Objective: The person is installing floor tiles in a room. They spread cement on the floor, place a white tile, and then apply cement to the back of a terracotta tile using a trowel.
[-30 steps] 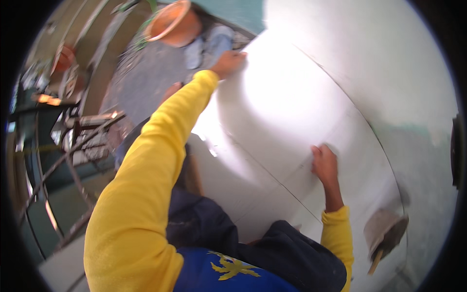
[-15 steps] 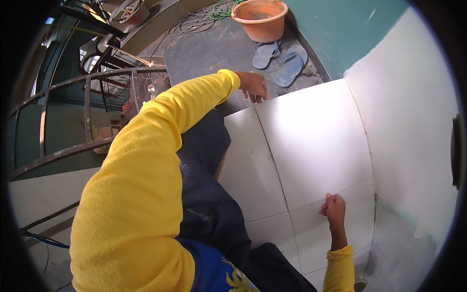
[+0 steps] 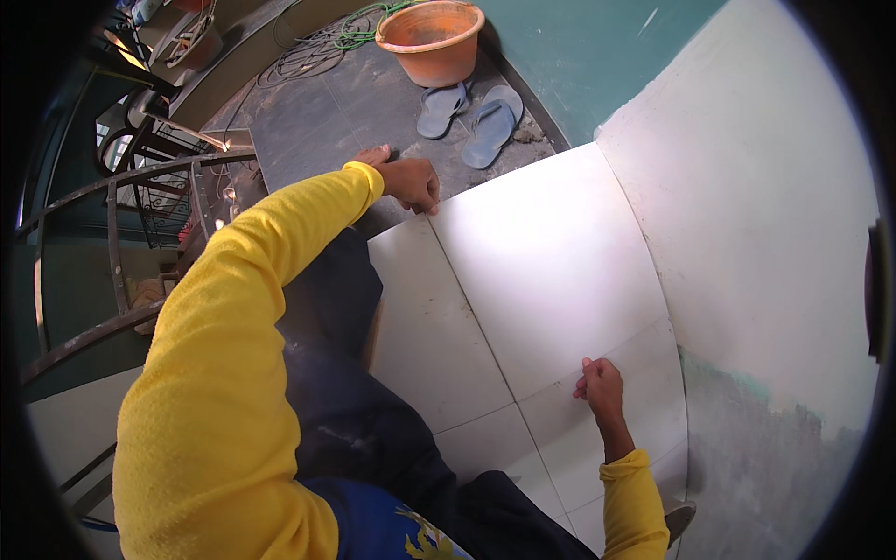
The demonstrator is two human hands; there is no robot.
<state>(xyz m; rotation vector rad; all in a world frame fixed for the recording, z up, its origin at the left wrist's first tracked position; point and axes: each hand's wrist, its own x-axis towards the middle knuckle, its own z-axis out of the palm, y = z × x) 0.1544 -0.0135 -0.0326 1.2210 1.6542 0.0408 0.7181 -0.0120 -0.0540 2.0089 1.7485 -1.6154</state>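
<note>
A large white floor tile (image 3: 551, 271) lies beside other white tiles (image 3: 439, 327), with thin dark joints between them. My left hand (image 3: 411, 184) is at the tile's far left corner, where a joint meets the dark floor. Its fingers are closed and point down, fingertips by the edge. Over the tile's near edge, close to the cross joint, is my right hand (image 3: 600, 387), its fingers curled and pinched together. Whatever either hand may hold is too small or hidden to make out.
An orange bucket (image 3: 431, 47) and a pair of grey-blue flip-flops (image 3: 490, 133) are on the dark tiled floor (image 3: 308, 117). Coiled cables (image 3: 303, 61) lie farther left. A metal railing (image 3: 117, 238) runs along the left; a partly white wall (image 3: 756, 224) bounds the right.
The whole view has shifted, so the tiles, bucket and flip-flops appear farther left. My left hand now sits closer to the joint at the tile's corner; my right hand keeps nearly the same spot.
</note>
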